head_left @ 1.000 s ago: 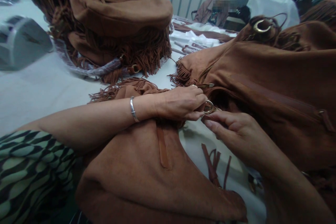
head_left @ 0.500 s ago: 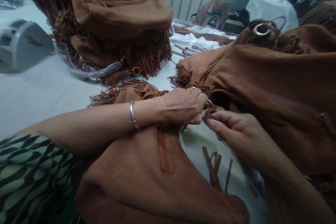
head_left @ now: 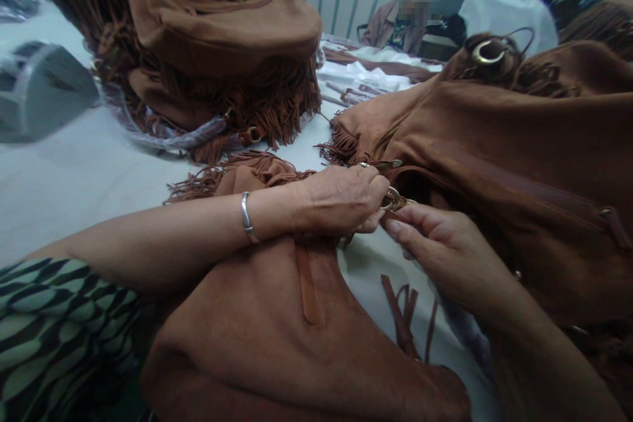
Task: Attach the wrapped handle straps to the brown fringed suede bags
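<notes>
My left hand, a silver bangle at its wrist, is closed over the far end of a brown suede bag. A gold-coloured metal ring sticks out at its fingertips. A thin metal-tipped piece shows beyond the knuckles; its kind is unclear. Between thumb and fingers, my right hand pinches the end of a brown leather strap beside the ring. How ring and strap join is partly hidden by the fingers. A leather tab lies on the bag below my left wrist.
A heap of fringed suede bags stands at the back left, a plastic-wrapped strap before it. Another large brown bag lies at right. A grey device is at far left. Someone sits at the back.
Both hands stay nearly where they were. My right hand has shifted slightly left towards the ring. The whole view has moved a little.
</notes>
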The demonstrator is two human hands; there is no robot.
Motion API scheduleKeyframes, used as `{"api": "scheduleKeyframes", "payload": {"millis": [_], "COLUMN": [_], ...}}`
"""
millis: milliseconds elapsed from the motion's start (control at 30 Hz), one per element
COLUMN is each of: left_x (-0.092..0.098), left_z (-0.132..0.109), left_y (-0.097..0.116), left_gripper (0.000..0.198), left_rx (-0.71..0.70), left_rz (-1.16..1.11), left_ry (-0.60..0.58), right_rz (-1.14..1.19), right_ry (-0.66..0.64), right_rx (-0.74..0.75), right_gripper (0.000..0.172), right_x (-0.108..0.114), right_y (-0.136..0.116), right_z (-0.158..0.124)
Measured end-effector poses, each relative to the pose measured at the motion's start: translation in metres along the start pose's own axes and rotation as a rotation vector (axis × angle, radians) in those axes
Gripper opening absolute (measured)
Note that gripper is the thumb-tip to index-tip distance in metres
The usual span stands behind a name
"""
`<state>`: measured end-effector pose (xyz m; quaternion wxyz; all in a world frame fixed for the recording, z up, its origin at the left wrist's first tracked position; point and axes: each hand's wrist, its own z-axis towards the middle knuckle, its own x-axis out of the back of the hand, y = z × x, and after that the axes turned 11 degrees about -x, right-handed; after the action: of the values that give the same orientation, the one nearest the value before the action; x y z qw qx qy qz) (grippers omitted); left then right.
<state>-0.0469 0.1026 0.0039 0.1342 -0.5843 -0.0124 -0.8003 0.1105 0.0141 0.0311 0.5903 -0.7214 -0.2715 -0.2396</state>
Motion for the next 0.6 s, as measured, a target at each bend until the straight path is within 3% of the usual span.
{"api": "scheduleKeyframes", "payload": {"millis": [233,600], "left_x": [0.008,0.013], "left_z": [-0.002,-0.001], "left_y": [-0.007,-0.012], "left_gripper": [0.016,0.016], "left_rx": [-0.115,-0.103], "left_rz": [-0.040,-0.174], "left_ry": [0.007,-0.038], "right_rz": [0.033,0.152], "right_ry": [-0.008,0.074], "right_rx": [-0.035,-0.086], "right_gripper": [0.025,0.026], "right_x": [-0.002,-0.009], "right_y": [0.000,0.002], "right_z": [-0.001,0.002]}}
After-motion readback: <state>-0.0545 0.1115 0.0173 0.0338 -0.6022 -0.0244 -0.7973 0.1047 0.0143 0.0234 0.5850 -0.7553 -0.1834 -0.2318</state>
